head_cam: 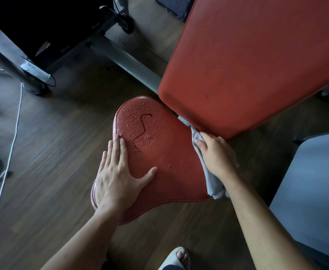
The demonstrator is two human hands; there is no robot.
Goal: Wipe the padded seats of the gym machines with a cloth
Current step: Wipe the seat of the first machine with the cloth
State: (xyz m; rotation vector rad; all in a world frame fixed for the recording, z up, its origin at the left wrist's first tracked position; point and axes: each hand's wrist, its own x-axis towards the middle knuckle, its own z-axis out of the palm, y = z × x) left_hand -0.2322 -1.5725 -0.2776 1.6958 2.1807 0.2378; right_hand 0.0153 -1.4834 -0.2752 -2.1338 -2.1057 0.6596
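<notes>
A red padded seat [167, 152] lies in the middle of the view, its far half beaded with water drops and a thin dark curly mark. My left hand [118, 176] rests flat on the seat's left edge, fingers spread, holding nothing. My right hand [216, 154] presses a grey cloth [212, 182] against the seat's right edge, close to the gap below the red backrest pad [257, 61]. Part of the cloth hangs down under my wrist.
The machine's grey metal frame tube [124, 59] runs back to the left over a dark wood floor. A white cord [9, 152] trails along the left. A grey padded surface [313, 191] stands at the right. My sandalled foot [177, 258] is at the bottom.
</notes>
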